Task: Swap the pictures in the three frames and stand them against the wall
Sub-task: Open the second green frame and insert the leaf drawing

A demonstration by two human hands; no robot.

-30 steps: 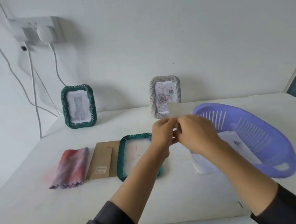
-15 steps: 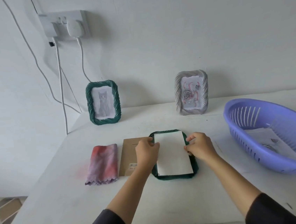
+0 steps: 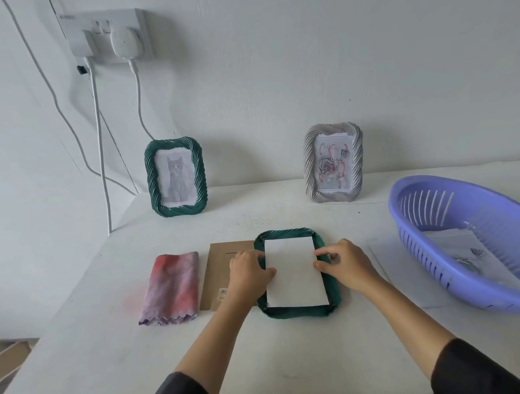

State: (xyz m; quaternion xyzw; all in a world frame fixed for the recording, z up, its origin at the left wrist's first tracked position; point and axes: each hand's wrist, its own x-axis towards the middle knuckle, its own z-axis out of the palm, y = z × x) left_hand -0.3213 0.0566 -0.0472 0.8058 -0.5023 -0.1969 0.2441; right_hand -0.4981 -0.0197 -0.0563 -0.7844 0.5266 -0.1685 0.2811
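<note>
A green frame (image 3: 298, 312) lies face down mid-table with a white picture (image 3: 292, 273) blank side up, laid in its back. My left hand (image 3: 247, 273) presses the picture's left edge with its fingertips. On the right edge, my right hand (image 3: 344, 263) does the same. Against the wall stand a green frame with a cat picture (image 3: 175, 177) and a grey frame with a rose picture (image 3: 333, 163). A brown cardboard backing (image 3: 217, 276) lies flat just left of the lying frame, partly under my left hand.
A folded red and purple cloth (image 3: 171, 289) lies left of the backing. A purple plastic basket (image 3: 482, 247) holding papers sits tilted at the right, over loose white sheets (image 3: 398, 275). White cables (image 3: 99, 143) hang from a wall socket at the back left.
A second ago both hands held the picture in the air by the basket. They brought it down onto the lying green frame, and now press its edges into the back.
</note>
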